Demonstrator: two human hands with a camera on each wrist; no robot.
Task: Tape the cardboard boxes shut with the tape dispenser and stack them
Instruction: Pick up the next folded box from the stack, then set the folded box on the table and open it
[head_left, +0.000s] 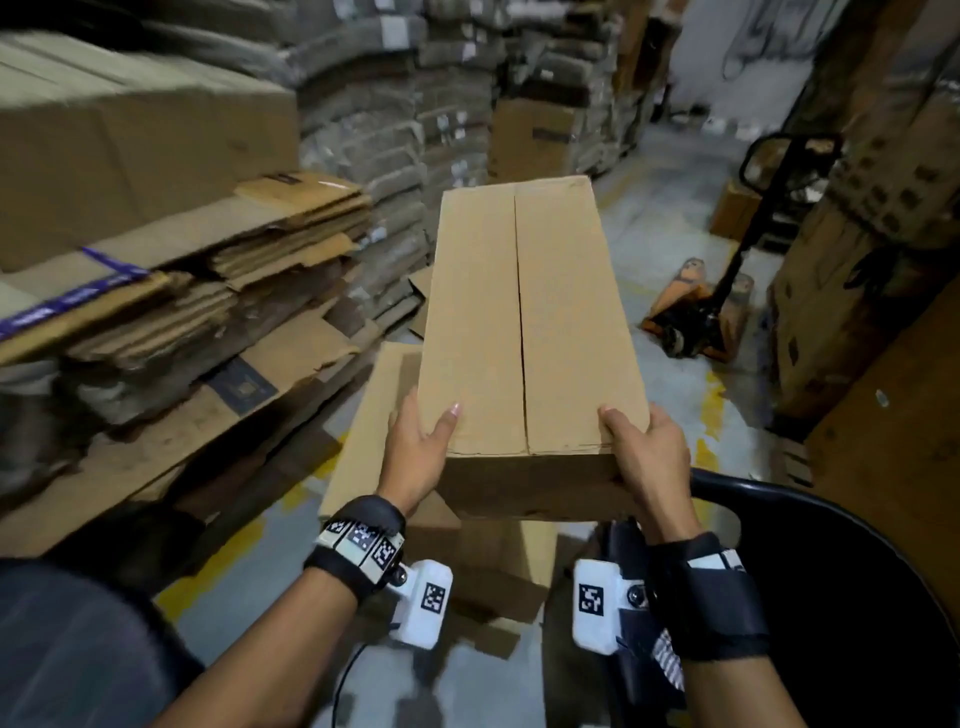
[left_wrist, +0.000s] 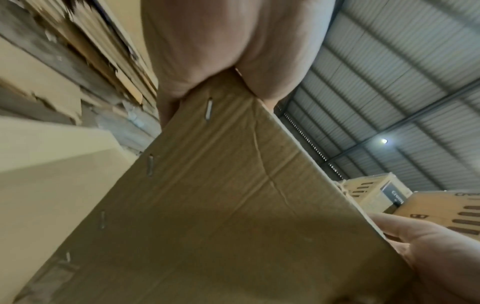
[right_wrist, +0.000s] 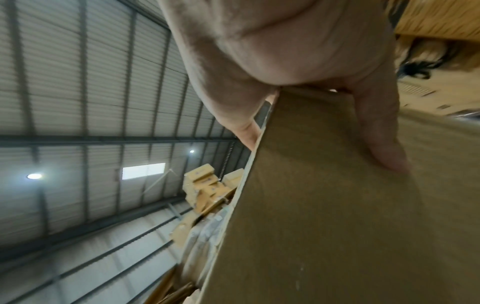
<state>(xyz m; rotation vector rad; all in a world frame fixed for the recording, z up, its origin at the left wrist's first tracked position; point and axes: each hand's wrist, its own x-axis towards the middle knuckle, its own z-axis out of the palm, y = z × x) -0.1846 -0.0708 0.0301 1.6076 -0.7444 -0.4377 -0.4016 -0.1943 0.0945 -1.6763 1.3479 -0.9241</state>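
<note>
One long brown cardboard box held up off the floor, top flaps meeting along an untaped centre seam (four staples down one side wall, by the left wrist view). Left hand and right hand clamped on its near corners, thumbs on top, fingers curled beneath. Two more plain brown cardboard boxes below. One orange pallet jack on the floor, well apart.

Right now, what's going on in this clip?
A person holds a long cardboard box up at its near end, left hand and right hand gripping the two corners. Its top flaps meet, but no tape shows along the seam. Another box sits below. No tape dispenser is in view.
</note>
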